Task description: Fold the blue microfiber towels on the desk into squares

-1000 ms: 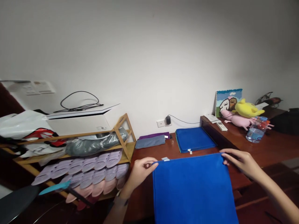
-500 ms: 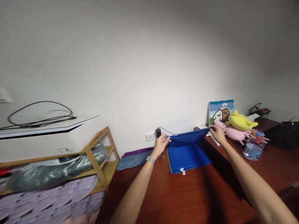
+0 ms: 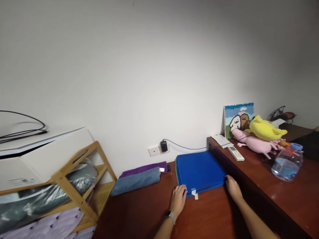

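Note:
A folded blue cloth (image 3: 201, 169) lies flat on the reddish-brown table against the wall, with a thin green edge along its left side and white tags at its front edge. My left hand (image 3: 178, 199), with a silver band on the wrist, is closed over the cloth's front left corner. At the front right corner, my right hand (image 3: 233, 187) has its fingers closed on the edge. Left of the blue cloth lie a grey-blue folded cloth (image 3: 137, 181) and, behind it, a purple one (image 3: 142, 169).
A raised wooden ledge (image 3: 239, 166) runs along the right, bearing a remote (image 3: 235, 153), plush toys (image 3: 267, 128), a picture (image 3: 238, 116) and a water bottle (image 3: 286, 166). A black plug (image 3: 163, 146) sits in the wall outlet. A wooden rack (image 3: 84, 196) stands at left.
Both hands have come down and toward me from the far side, bringing the raised blue layer forward. It now lies flat over the rest of the cloth. The view has shifted slightly right.

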The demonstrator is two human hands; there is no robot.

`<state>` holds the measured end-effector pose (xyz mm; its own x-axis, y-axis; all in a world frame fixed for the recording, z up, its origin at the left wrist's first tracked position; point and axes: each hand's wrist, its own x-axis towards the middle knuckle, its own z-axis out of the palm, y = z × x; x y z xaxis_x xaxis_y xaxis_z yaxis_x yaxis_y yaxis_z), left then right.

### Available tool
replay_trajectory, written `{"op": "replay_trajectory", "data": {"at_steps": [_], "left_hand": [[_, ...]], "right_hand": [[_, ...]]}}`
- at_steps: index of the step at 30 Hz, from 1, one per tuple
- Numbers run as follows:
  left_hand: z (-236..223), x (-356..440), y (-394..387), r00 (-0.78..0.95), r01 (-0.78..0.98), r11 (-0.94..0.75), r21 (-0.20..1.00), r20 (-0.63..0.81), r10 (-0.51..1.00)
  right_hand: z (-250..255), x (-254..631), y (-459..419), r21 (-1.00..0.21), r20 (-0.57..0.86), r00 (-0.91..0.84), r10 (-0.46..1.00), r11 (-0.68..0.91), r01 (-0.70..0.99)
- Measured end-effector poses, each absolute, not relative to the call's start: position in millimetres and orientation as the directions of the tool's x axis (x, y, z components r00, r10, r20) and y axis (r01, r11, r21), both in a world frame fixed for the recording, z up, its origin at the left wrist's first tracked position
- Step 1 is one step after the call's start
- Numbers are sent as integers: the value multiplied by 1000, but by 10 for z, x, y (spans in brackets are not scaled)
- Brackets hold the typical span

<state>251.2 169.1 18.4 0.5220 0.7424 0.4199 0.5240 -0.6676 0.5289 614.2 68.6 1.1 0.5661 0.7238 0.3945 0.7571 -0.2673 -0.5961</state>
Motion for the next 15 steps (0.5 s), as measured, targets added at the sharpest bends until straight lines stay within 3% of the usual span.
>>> {"op": "replay_trajectory", "data": {"at_steps": [7,15], "left_hand": [[141,2457,1629,628,554,-764,330,437,644],[79,2104,1202,704,590,-754,290,273,656]], "right_hand": [[-66,6220,615,-513,182,548,817,-396,762],[-90,5571,30,-353,285,559,779,-457,816]]}}
